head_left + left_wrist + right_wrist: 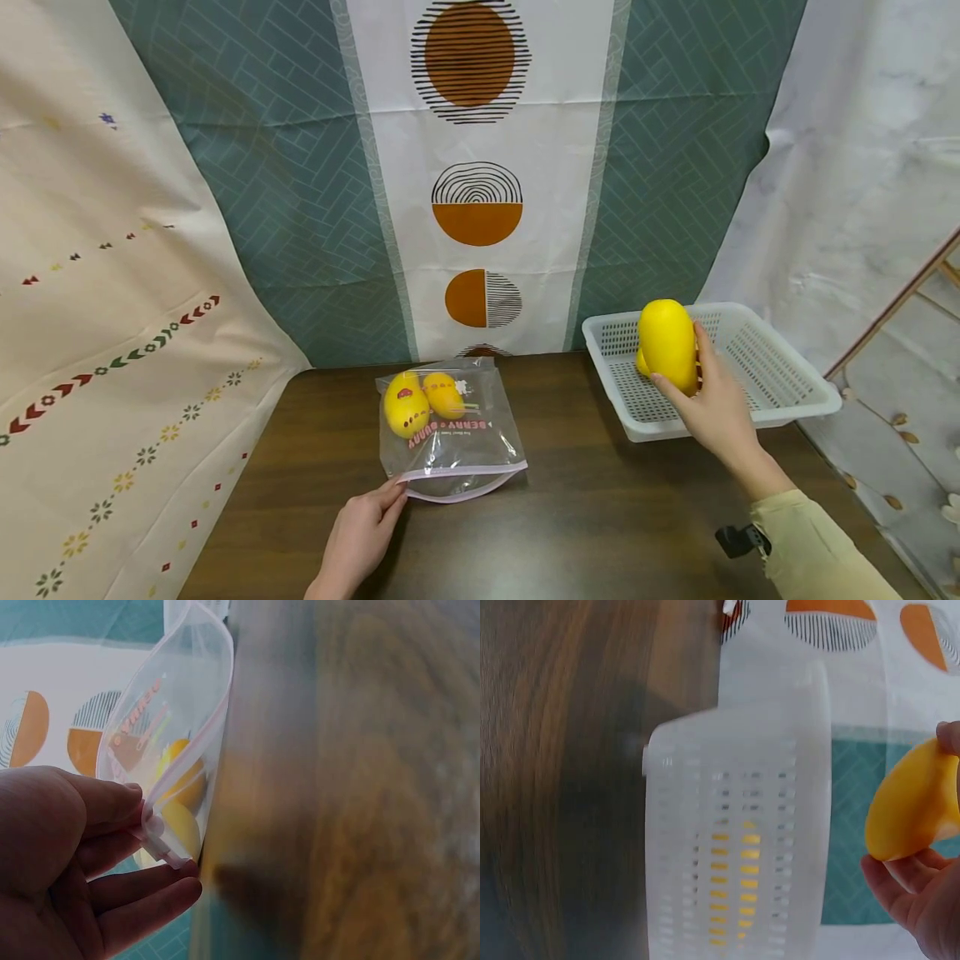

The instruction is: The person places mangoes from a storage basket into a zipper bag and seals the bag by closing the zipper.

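Observation:
In the head view my right hand [718, 410] grips a large yellow mango [666, 346] over the left part of a white slotted basket [783, 396]. The right wrist view shows the mango [911, 802] above the basket's rim, between thumb and fingertips. More yellow shows behind it and through the slots in the basket wall [735, 761]. My left hand [358, 533] pinches the near left corner of a clear zip bag [491, 437] at its lilac-edged mouth, which gapes. Two yellow fruits lie inside, a longer one [406, 408] and a rounder one [444, 395].
The bag and basket sit on a dark brown wooden table [585, 508], the basket at the back right. Patterned cloth [480, 133] hangs directly behind the table, with more cloth on both sides. A black band [738, 540] is on my right wrist.

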`<state>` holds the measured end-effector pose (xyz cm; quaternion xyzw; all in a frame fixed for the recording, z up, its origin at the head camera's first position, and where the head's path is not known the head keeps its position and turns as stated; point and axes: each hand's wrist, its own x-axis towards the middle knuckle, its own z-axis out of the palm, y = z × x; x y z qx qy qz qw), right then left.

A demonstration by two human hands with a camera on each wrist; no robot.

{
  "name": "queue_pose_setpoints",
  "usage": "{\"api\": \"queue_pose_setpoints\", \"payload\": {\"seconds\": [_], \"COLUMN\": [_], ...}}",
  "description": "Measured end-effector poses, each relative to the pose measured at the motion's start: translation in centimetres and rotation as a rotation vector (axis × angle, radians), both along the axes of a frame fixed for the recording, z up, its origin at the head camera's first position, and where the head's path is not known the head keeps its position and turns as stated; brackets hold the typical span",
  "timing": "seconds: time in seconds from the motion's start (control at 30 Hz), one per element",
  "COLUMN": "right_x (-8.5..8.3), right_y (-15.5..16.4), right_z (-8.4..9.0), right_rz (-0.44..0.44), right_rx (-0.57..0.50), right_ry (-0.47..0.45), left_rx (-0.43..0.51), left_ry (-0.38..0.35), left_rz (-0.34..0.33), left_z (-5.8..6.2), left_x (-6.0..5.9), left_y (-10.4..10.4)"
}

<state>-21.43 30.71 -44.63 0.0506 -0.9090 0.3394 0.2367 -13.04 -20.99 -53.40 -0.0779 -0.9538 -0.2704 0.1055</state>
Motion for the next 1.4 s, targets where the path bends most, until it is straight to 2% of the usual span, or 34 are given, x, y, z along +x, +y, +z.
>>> {"api": "queue_pose_setpoints", "payload": {"seconds": [0.27, 0.5, 0.87, 1.0, 1.1, 1.27, 1.4], "right_x": [1.3, 2.6, 3.8, 4.4, 4.8, 5.2, 5.7], "right_y": [-2.2, -3.9, -6.1, -6.8, -7.2, -7.8, -8.3], "right_z": [0.0, -0.6, -1.6, -2.3, -2.7, -2.7, -2.8], "right_rz": [0.068, 0.15, 0.254, 0.285, 0.315, 0.357, 0.396], "right_rx": [-0.001, 0.007, 0.025, 0.056, 0.108, 0.178, 0.225], "right_ry": [0.018, -0.02, -0.11, -0.151, -0.149, -0.131, -0.156], "left_rx": [-0.008, -0.009, 0.009, 0.009, 0.012, 0.01, 0.006], "left_ry": [0.017, 0.059, 0.016, 0.013, 0.008, 0.016, 0.033], "left_rz": [-0.004, -0.021, -0.031, -0.035, -0.036, -0.047, -0.058], "left_z": [-0.1, -0.1, 0.1, 0.0, 0.1, 0.3, 0.3], "left_x": [0.0, 0.0, 0.0, -0.1, -0.1, -0.1, 0.0], "left_y": [0.0, 0.1, 0.4, 0.7, 1.0, 1.4, 1.7]}}
